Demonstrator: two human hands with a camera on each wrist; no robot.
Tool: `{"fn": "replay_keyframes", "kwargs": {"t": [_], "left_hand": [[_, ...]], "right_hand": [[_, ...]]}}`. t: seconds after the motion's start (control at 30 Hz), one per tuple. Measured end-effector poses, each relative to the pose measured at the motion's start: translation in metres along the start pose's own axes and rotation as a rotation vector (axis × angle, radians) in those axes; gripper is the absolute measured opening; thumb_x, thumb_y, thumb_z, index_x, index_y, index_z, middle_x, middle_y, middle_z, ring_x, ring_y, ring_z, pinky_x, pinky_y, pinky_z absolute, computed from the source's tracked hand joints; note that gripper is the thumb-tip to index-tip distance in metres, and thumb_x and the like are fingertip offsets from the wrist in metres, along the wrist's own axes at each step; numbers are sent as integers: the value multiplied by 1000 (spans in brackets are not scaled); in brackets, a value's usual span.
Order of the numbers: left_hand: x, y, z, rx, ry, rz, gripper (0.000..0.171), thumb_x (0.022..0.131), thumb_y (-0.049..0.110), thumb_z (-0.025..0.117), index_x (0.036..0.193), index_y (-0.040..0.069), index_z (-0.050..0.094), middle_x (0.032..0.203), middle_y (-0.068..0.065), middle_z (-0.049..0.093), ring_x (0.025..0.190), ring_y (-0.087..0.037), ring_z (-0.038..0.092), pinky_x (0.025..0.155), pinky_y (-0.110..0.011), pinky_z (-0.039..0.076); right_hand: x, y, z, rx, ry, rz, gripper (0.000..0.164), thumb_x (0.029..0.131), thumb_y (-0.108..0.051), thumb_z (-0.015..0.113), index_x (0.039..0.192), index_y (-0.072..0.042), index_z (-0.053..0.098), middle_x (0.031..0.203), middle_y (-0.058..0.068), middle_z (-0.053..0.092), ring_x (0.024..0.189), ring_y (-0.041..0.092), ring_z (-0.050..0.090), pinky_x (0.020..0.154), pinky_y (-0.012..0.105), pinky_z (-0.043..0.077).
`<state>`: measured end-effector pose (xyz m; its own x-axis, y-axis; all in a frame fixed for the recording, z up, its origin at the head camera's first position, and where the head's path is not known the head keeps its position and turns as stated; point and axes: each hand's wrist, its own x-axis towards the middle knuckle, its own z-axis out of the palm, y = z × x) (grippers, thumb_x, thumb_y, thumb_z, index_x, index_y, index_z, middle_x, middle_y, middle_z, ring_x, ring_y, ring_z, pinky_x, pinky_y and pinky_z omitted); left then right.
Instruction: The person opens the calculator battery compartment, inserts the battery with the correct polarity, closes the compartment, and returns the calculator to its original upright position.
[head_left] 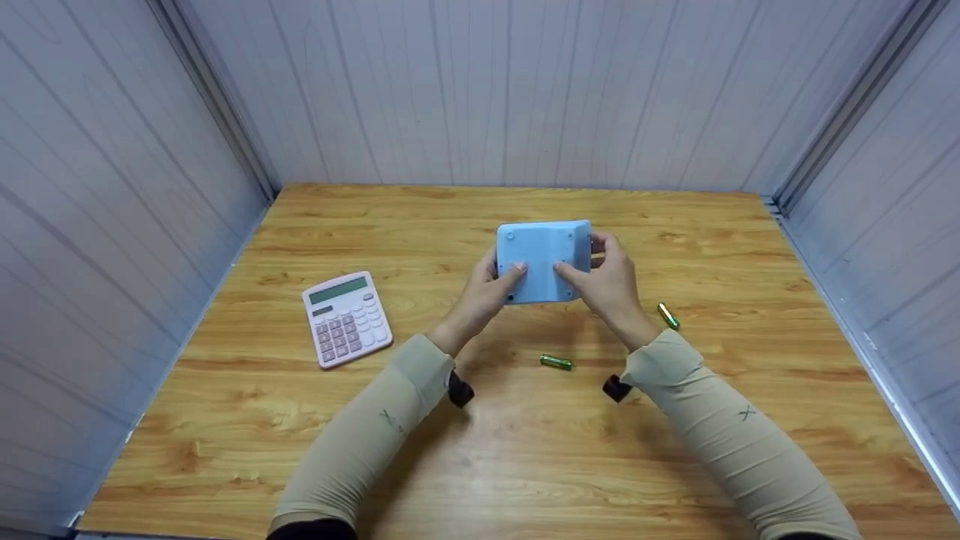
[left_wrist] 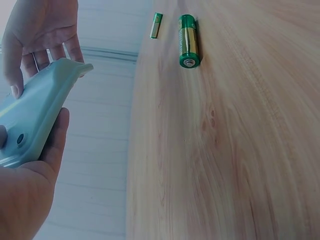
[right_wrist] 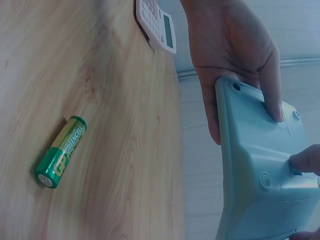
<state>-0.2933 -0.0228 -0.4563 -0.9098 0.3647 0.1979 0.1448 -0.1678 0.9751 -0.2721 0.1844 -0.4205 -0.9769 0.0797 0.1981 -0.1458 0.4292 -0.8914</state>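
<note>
A light-blue calculator point(head_left: 536, 247) is held up over the table, its back with small round screw holes turned towards me. My left hand point(head_left: 484, 291) grips its left edge, thumb on the back and fingers behind. At the other side my right hand point(head_left: 609, 283) holds the right edge, and its thumb point(right_wrist: 306, 161) presses at a small notch in the battery cover outline. The calculator's front is hidden. Below the hands lies a green and gold battery point(head_left: 556, 362); a second battery point(head_left: 667, 316) lies right of my right wrist.
A pink and white calculator point(head_left: 347, 319) lies face up on the left of the wooden table point(head_left: 480, 480). White panel walls point(head_left: 480, 90) stand behind the table and along both sides. Dark wrist cameras point(head_left: 460, 390) hang under the forearms.
</note>
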Motion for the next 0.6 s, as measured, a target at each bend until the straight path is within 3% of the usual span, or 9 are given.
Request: {"fn": "replay_keyframes", "kwargs": {"t": [0.33,0.6], "left_hand": [[0,-1,0,19,11,-24,52,101,26,55,149,21,35,137,-8,54,123,-26,57,92,-50,53],[-1,-3,-6,-8,-12,-10,52,102,28,53,150,23,33,141,-8,51,125,-27,56,94,-50,53]], "right_hand": [[3,3,0,-1,-7,5,73,81,-32,81,139,-6,46,120,15,58,104,29,62,80,43,59],[3,4,-5,6,-66,17,77,82,-40,79,144,-10,45,129,12,56,111,28,58,84,44,57]]}}
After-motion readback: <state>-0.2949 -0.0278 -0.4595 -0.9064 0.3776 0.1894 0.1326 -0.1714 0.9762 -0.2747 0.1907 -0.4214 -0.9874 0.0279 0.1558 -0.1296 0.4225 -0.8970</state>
